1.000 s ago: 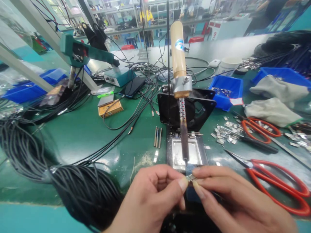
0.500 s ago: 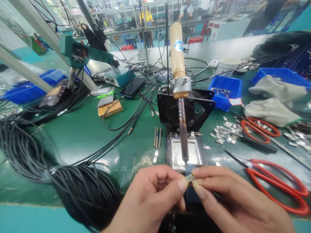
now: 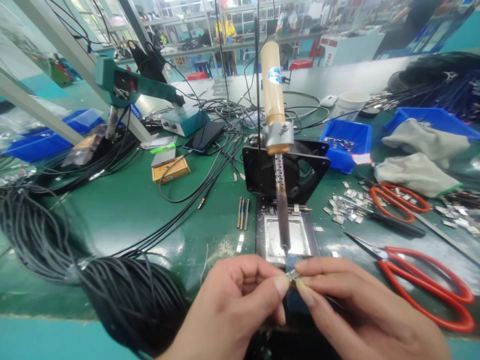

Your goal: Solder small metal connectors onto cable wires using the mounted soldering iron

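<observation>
Just below the tip of a clamped soldering iron (image 3: 284, 215), my two hands meet at a small silver metal connector piece (image 3: 292, 274). My left hand (image 3: 245, 295) is closed, thumb and forefinger pinching the piece's left end. From the other side, my right hand (image 3: 348, 295) grips it between thumb and fingers. Part of a dark cable seems to run under the right hand, mostly hidden. Behind the fingertips lies a shallow metal tray (image 3: 270, 235) on the black stand. The iron's wooden handle (image 3: 272, 82) points upward, held in a metal clamp.
Red-handled scissors (image 3: 431, 290) lie at right, near loose metal pieces (image 3: 347, 204). A black fan (image 3: 257, 172) stands behind the tray. Bundled black cables (image 3: 127, 290) fill the left front. Blue bins (image 3: 350, 135) and grey gloves (image 3: 416, 172) sit at back right. A green heat gun (image 3: 138, 85) is at back left.
</observation>
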Demonstrator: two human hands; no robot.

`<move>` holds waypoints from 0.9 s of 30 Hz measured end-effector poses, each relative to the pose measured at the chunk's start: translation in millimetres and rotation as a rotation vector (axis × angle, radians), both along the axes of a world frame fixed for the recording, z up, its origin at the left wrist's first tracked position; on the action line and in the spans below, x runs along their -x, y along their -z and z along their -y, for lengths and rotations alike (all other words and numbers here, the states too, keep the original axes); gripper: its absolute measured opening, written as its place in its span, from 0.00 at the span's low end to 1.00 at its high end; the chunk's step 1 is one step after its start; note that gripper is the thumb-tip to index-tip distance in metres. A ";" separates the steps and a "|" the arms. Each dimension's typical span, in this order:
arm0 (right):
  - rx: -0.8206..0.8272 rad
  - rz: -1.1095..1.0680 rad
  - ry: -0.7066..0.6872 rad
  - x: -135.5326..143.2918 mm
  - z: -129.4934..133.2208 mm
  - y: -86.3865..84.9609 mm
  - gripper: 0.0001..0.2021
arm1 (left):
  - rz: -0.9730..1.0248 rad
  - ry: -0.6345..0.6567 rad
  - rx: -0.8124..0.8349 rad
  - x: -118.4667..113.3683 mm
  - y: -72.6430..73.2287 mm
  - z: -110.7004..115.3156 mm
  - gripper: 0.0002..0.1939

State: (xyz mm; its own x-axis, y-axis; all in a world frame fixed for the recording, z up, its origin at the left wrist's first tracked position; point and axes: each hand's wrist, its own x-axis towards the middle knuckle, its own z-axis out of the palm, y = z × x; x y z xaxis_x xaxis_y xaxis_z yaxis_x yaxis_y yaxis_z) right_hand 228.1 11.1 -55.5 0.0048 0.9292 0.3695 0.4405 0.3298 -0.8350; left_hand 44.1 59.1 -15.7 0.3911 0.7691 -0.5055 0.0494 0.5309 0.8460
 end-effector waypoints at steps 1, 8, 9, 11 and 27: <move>0.007 0.002 0.000 -0.3 -0.1 -0.3 0.09 | 0.007 -0.005 0.003 -0.2 0.1 -0.3 0.14; 0.005 0.016 0.016 2.0 -4.6 -1.0 0.10 | 0.033 -0.006 0.015 1.5 1.0 -1.7 0.15; 0.008 0.017 0.020 2.5 -4.9 -1.0 0.10 | 0.030 -0.006 0.009 1.7 1.0 -1.7 0.15; 0.007 0.017 0.022 3.0 -4.7 -1.1 0.09 | 0.021 -0.006 0.001 1.7 0.7 -1.8 0.14; -0.037 -0.002 0.035 5.6 -10.5 -4.7 0.06 | -0.033 0.025 -0.052 2.6 1.6 -5.4 0.15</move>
